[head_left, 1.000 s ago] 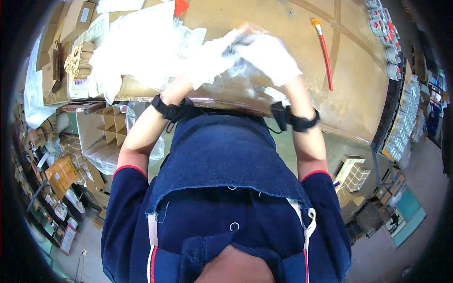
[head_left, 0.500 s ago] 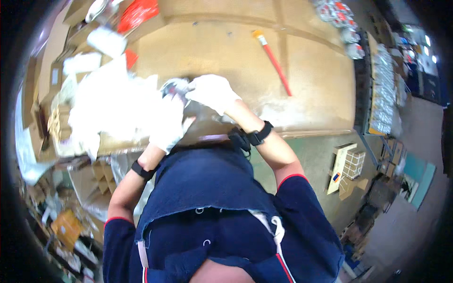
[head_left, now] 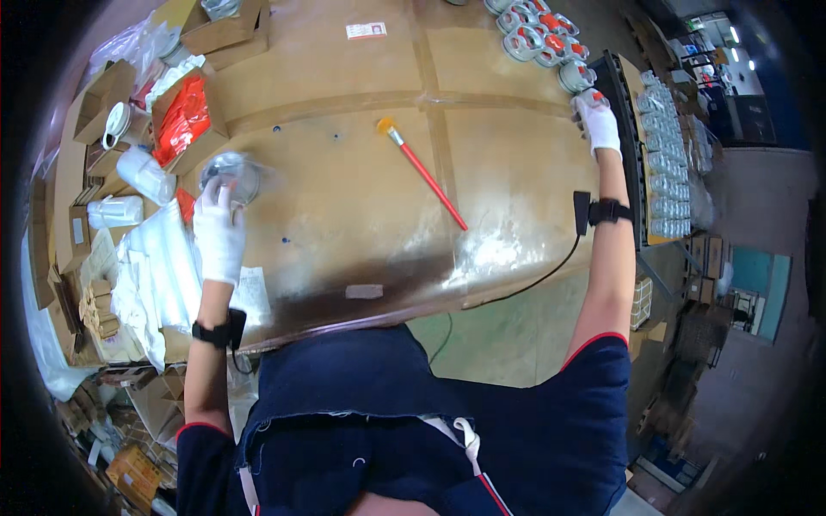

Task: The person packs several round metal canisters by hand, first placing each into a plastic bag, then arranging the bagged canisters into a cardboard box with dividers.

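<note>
My left hand [head_left: 219, 236], in a white glove, has its fingers closed on a clear glass jar [head_left: 243, 182] at the left of the table; the jar is partly blurred. My right hand [head_left: 600, 127], gloved too, reaches to the far right edge of the table. Its fingers are curled over a glass jar with a reddish part [head_left: 594, 96], mostly covered by the glove. That jar is at the near end of a group of glass jars [head_left: 525, 41] with orange-red parts. Between my hands lies a brush [head_left: 430, 183] with a red handle and yellow bristles.
Brown cardboard covers the table [head_left: 344, 206]. At the left are an open box with red plastic [head_left: 183, 120], wrapped rolls [head_left: 146, 175] and white cloths [head_left: 155, 267]. Beyond the right edge stands a rack of glass jars [head_left: 667, 163]. A cable runs from my right wrist strap [head_left: 611, 211].
My hands were together over a glassy object near the table's front. Now they are far apart: the right at the jars on the far right, the left farther left on a jar.
</note>
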### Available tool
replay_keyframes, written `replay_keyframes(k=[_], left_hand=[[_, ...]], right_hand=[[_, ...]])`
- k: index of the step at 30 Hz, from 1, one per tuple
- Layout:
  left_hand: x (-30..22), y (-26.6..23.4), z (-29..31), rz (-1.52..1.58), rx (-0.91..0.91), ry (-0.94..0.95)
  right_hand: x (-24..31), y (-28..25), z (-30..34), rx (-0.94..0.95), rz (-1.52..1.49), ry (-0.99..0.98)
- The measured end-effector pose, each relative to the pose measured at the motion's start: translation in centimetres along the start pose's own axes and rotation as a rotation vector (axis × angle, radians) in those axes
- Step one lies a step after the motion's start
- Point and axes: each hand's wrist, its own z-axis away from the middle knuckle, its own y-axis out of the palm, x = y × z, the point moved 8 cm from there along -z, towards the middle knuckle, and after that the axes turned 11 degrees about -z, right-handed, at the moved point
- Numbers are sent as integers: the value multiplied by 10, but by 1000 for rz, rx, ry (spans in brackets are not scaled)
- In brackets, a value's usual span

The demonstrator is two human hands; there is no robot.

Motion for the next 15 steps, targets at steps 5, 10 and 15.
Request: replay_keyframes(k=[5,10,15], left_hand=[[-43,-9,55,-27,174,281],[-50,-5,96,313,280,222],[-39,28,123,291,662,8]], right_hand=[[19,29,-125,-165,489,-213],[37,101,-202,-148,601,-326],[-24,148,-322,117,839,-178]])
